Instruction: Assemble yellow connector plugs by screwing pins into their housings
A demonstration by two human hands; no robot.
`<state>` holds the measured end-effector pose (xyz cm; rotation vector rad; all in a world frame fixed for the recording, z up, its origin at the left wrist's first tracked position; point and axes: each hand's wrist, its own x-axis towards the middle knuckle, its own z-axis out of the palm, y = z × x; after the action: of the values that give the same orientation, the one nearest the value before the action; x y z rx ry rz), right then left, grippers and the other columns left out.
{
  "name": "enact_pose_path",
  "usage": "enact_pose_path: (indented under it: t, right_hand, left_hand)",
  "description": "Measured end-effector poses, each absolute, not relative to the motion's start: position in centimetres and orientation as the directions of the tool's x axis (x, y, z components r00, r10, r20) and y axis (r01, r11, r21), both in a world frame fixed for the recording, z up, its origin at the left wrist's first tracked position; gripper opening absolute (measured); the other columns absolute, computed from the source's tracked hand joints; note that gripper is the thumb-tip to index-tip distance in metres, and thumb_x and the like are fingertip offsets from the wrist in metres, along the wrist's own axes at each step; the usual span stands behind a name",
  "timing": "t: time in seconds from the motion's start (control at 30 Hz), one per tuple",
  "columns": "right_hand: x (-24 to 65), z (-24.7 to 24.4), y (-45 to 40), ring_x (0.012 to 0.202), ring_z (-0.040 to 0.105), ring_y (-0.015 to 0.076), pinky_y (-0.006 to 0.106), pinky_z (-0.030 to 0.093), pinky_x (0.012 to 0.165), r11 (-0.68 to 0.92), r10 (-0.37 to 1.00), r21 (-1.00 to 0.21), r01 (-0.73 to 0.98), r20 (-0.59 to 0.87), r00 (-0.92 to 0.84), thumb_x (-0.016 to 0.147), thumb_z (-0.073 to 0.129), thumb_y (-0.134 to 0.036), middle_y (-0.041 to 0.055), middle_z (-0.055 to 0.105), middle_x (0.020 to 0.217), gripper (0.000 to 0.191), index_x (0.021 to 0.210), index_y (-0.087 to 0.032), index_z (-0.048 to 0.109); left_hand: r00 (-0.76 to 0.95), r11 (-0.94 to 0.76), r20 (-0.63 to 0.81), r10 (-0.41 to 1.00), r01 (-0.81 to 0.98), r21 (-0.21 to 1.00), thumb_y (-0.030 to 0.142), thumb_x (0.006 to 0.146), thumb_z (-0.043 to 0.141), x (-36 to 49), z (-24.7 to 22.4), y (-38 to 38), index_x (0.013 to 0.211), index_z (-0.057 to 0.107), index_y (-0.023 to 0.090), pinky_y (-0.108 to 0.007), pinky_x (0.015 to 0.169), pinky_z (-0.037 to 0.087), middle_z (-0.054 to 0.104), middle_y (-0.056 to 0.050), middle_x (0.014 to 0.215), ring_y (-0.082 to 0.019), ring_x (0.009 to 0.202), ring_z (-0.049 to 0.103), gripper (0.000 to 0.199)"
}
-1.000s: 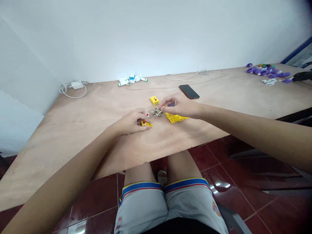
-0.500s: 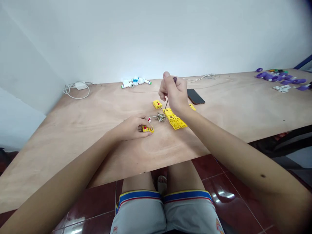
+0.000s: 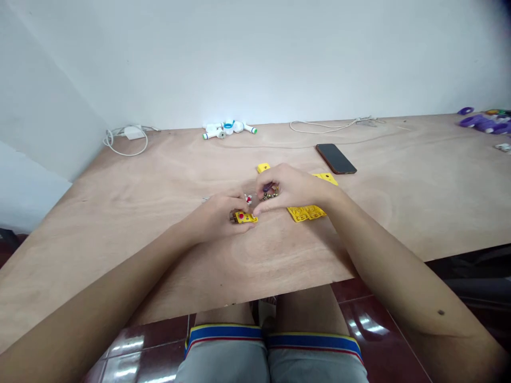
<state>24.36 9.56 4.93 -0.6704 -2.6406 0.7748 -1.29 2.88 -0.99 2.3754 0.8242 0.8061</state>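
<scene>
My left hand [image 3: 215, 217] grips a yellow plastic connector block [image 3: 246, 217] with a red dot, its fingers along the block's near side. My right hand [image 3: 286, 187] is shut on a small purple-handled screwdriver [image 3: 267, 187], and its shaft is hidden by my fingers. That hand sits just above a small heap of metal screws [image 3: 270, 195], close to my left hand. A tiny white and red part [image 3: 248, 199] lies between my hands. Loose yellow connector parts [image 3: 306, 213] lie right of my right wrist, and another yellow block [image 3: 262, 168] is partly hidden behind my right hand.
The hands work on a plywood table [image 3: 159, 175]. A black phone [image 3: 335, 158] lies behind them, with white pipe fittings [image 3: 228, 128] and a white charger with cable [image 3: 133, 133] at the wall. Purple rings [image 3: 485, 123] lie at the far right.
My right hand has come down from its raised position to just above the screw heap, nearer my left hand. The head view has shifted, so the table items sit further right.
</scene>
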Motion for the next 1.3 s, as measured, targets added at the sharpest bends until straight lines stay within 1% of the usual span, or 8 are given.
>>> enact_pose_path:
  t: [0.1, 0.23, 0.47, 0.57, 0.7, 0.9, 1.03, 1.3]
  right_hand:
    - [23.9, 5.1, 8.9, 0.071, 0.052, 0.0142, 0.031, 0.036, 0.068, 0.746, 0.448, -0.565, 0.352, 0.034, -0.894, 0.09, 0.089, -0.048, -0.0015, 0.066, 0.079, 0.036, 0.081, -0.02, 0.068]
    - [23.5, 4.6, 8.8, 0.07, 0.054, 0.0139, 0.031, 0.037, 0.068, 0.76, 0.422, -0.534, 0.37, -0.028, -0.906, 0.097, 0.081, -0.04, 0.0, 0.069, 0.082, 0.028, 0.083, -0.019, 0.072]
    - [23.4, 3.9, 8.9, 0.073, 0.06, 0.0143, 0.031, 0.043, 0.071, 0.754, 0.392, -0.554, 0.352, -0.051, -0.919, 0.1, 0.075, -0.031, 0.0031, 0.075, 0.086, 0.018, 0.09, -0.016, 0.079]
    - [23.5, 3.8, 8.8, 0.073, 0.062, 0.0146, 0.031, 0.044, 0.071, 0.752, 0.389, -0.567, 0.337, -0.031, -0.921, 0.099, 0.075, -0.03, 0.0034, 0.076, 0.087, 0.017, 0.09, -0.016, 0.08]
    - [23.6, 3.9, 8.6, 0.073, 0.065, 0.0143, 0.029, 0.047, 0.071, 0.734, 0.389, -0.601, 0.316, -0.009, -0.921, 0.095, 0.074, -0.019, 0.002, 0.078, 0.087, 0.008, 0.09, -0.017, 0.08]
    - [23.8, 3.9, 8.7, 0.077, 0.069, 0.0142, 0.029, 0.05, 0.074, 0.714, 0.394, -0.633, 0.298, 0.011, -0.919, 0.092, 0.071, -0.012, 0.0019, 0.081, 0.089, 0.013, 0.093, -0.016, 0.082]
    - [23.9, 3.9, 8.8, 0.078, 0.07, 0.0143, 0.028, 0.05, 0.075, 0.695, 0.399, -0.655, 0.297, 0.008, -0.917, 0.092, 0.072, -0.012, 0.0011, 0.081, 0.089, 0.012, 0.096, -0.017, 0.082]
    - [24.4, 4.1, 8.6, 0.085, 0.069, 0.0158, 0.029, 0.048, 0.077, 0.716, 0.376, -0.628, 0.304, -0.02, -0.926, 0.094, 0.067, -0.013, 0.0029, 0.079, 0.098, 0.019, 0.106, -0.017, 0.081]
  left_hand:
    - [0.638, -0.678, 0.365, 0.679, 0.352, 0.645, 0.036, 0.099, 0.084, -1.2, -0.9, 2.9, 0.108, 0.084, 0.02, -0.03, 0.078, 0.057, 0.074, -0.008, 0.11, -0.018, 0.093, 0.073, 0.017]
    - [0.656, -0.694, 0.368, 0.659, 0.341, 0.634, 0.032, 0.101, 0.082, -1.2, -0.6, 2.8, 0.11, 0.084, 0.022, -0.029, 0.078, 0.057, 0.076, -0.008, 0.112, -0.018, 0.093, 0.073, 0.014]
    - [0.655, -0.674, 0.324, 0.682, 0.392, 0.626, 0.029, 0.098, 0.082, -1.2, -0.4, 2.8, 0.105, 0.082, 0.021, -0.029, 0.078, 0.055, 0.076, -0.006, 0.108, -0.016, 0.088, 0.07, 0.011]
    - [0.652, -0.669, 0.318, 0.689, 0.403, 0.624, 0.03, 0.098, 0.082, -1.1, -0.3, 2.7, 0.105, 0.082, 0.021, -0.029, 0.077, 0.054, 0.076, -0.006, 0.107, -0.017, 0.088, 0.069, 0.011]
    - [0.66, -0.679, 0.329, 0.676, 0.383, 0.627, 0.03, 0.099, 0.081, -1.1, -0.3, 2.7, 0.105, 0.083, 0.021, -0.029, 0.075, 0.054, 0.077, -0.007, 0.109, -0.017, 0.089, 0.07, 0.011]
    - [0.661, -0.694, 0.331, 0.674, 0.411, 0.591, 0.031, 0.099, 0.081, -1.2, -0.3, 2.8, 0.106, 0.081, 0.022, -0.03, 0.078, 0.055, 0.076, -0.008, 0.107, -0.02, 0.095, 0.071, 0.011]
    - [0.668, -0.719, 0.343, 0.66, 0.43, 0.546, 0.031, 0.099, 0.081, -1.3, -0.3, 2.8, 0.107, 0.081, 0.023, -0.032, 0.082, 0.055, 0.074, -0.006, 0.103, -0.022, 0.098, 0.07, 0.011]
    - [0.67, -0.753, 0.383, 0.636, 0.427, 0.502, 0.029, 0.1, 0.081, -1.3, -0.4, 2.8, 0.105, 0.081, 0.022, -0.033, 0.086, 0.055, 0.072, -0.008, 0.107, -0.023, 0.102, 0.068, 0.009]
